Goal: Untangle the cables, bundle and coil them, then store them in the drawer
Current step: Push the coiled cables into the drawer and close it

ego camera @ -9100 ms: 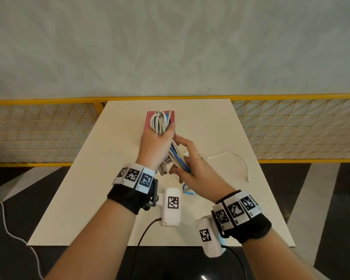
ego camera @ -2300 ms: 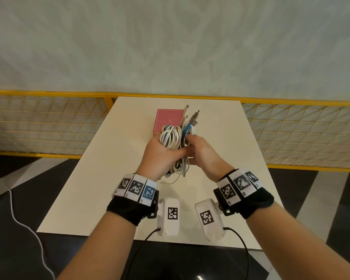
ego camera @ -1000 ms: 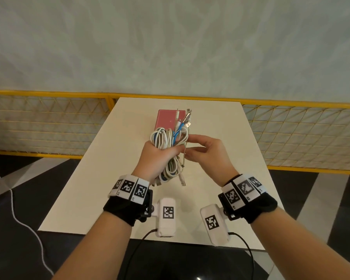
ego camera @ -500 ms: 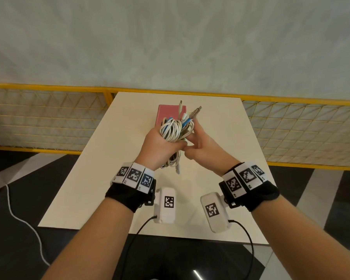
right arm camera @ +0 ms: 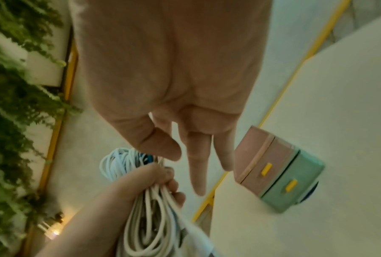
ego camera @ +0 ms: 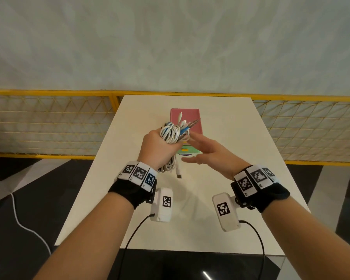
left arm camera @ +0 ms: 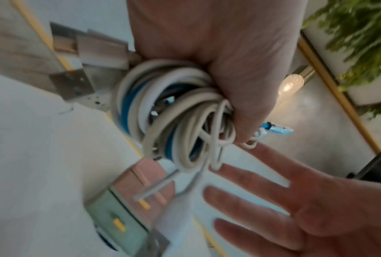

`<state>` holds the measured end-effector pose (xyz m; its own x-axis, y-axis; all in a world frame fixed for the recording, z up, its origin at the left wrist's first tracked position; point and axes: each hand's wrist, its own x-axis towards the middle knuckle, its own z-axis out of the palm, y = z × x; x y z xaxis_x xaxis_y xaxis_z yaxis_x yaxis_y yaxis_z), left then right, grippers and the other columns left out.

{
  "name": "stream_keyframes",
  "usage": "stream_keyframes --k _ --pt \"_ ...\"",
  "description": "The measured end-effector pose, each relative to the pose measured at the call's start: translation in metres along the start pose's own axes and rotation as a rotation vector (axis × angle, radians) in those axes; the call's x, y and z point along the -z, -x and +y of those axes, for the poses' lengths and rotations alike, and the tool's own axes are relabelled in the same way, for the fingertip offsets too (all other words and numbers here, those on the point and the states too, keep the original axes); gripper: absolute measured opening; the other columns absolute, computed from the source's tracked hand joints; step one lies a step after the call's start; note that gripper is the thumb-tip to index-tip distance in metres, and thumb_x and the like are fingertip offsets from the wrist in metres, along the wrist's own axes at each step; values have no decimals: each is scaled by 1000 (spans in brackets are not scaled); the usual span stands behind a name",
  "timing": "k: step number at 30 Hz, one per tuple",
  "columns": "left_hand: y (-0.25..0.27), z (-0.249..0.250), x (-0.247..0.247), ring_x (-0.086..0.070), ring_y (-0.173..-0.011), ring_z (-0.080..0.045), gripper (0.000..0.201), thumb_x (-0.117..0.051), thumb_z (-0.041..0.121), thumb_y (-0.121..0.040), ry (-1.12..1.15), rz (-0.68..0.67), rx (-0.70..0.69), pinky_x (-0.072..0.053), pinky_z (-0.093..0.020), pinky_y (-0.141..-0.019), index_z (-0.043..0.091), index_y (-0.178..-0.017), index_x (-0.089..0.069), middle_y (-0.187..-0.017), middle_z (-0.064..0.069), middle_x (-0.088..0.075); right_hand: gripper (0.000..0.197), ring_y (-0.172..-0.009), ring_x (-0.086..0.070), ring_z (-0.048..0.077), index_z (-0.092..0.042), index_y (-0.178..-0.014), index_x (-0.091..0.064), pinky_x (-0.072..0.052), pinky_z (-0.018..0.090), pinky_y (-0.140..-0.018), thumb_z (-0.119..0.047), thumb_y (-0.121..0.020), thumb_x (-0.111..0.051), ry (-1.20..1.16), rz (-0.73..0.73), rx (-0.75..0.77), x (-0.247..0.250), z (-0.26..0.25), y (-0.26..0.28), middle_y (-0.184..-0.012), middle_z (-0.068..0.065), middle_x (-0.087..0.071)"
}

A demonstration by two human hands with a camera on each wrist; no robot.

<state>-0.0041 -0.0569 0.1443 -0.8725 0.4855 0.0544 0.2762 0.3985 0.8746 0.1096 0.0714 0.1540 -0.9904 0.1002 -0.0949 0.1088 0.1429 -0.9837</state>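
White cables [ego camera: 171, 132] gripped left, right hand [ego camera: 207, 151] released

Bare forearms, no sleeves. Each wrist wears a black fabric wrist wrap: left wrist wrap [ego camera: 129, 191], right wrist wrap [ego camera: 271, 196]. On each wrap, toward the 12 o'clock side, a band of white blocks with black square fiducial tags; one left tag is blue. A white camera box hangs under each wrist, left camera box [ego camera: 162, 205], right camera box [ego camera: 226, 212], each with one tag and a black cable leaving at 6 o'clock.
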Motion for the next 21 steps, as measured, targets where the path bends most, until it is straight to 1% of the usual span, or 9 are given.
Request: stream_keyframes --k 2,4,6,9,11,13,16,18,21 --pt "-19 -14 3 -58 -59 -9 19 -79 28 -75 -82 -5 14 -43 -20 -52 22 -71 -61 -64 6 -61 70 -119 -45 0 -26 -144 -33 -46 38 -96 11 -87 -49 69 149 -59 5 14 -13 -132 -12 -47" --pt "-41 -32 -1 -64 -70 -20 21 -77 32 -76 -208 -21 57 -50 -26 -61 19 -89 -67 -72 2 -64 63 -128 -41 6 -23 -142 -37 -43 33 -99 3 -87 -56 71 330 -111 13 36 -25 -136 -5 -48" --pt "-62 -46 -12 -66 -82 -26 34 -73 35 -78 -381 -87 81 -53 -32 -70 19 -107 -64 -86 0 -68 59 -134 -38 12 -21 -139 -39 -40 37 -105 -1 -86 -57 76 460 -189 21 60 -38 -140 1 -47" --pt "-93 -57 -37 -63 -104 -28 70 -69 36 -81 -564 -232 28 -51 -35 -83 19 -143 -38 -122 -5 -62 60 -133 -40 19 -18 -142 -33 -41 39 -104 -4 -87 -55 104 533 -331 31 93 -62 -142 9 -44" --pt "-112 -59 -54 -51 -125 -27 73 -69 39 -83 -648 -332 -68 -47 -39 -97 18 -145 -37 -149 -5 -41 63 -128 -45 23 -17 -144 -27 -43 38 -102 -7 -88 -54 131 537 -405 37 113 -79 -140 12 -46" --pt "-126 -62 -68 -45 -132 -26 60 -69 39 -84 -779 -433 -158 -45 -42 -102 18 -136 -49 -158 -2 -25 65 -122 -50 26 -15 -146 -23 -43 35 -98 -9 -89 -55 148 539 -467 43 130 -97 -136 12 -50" --pt "-137 -68 -79 -59 -114 -27 58 -67 31 -86 -948 -481 -205 -50 -40 -87 11 -137 -47 -149 -4 -40 66 -114 -55 29 -11 -144 -23 -43 37 -95 -8 -87 -55 145 540 -518 48 153 -123 -126 13 -57" --pt "-145 -66 -78 -63 -104 -29 64 -66 30 -86 -983 -503 -220 -51 -38 -82 6 -140 -42 -129 -9 -58 64 -101 -57 29 -9 -140 -27 -47 40 -88 -8 -84 -58 115 529 -543 49 166 -141 -115 12 -58" --pt "-158 -52 -76 -64 -80 -28 32 -64 27 -84 -1021 -558 -241 -51 -33 -68 7 -109 -62 -96 -9 -68 50 -76 -59 25 -10 -122 -34 -50 27 -55 -7 -82 -64 -20 524 -548 48 181 -163 -103 12 -58"
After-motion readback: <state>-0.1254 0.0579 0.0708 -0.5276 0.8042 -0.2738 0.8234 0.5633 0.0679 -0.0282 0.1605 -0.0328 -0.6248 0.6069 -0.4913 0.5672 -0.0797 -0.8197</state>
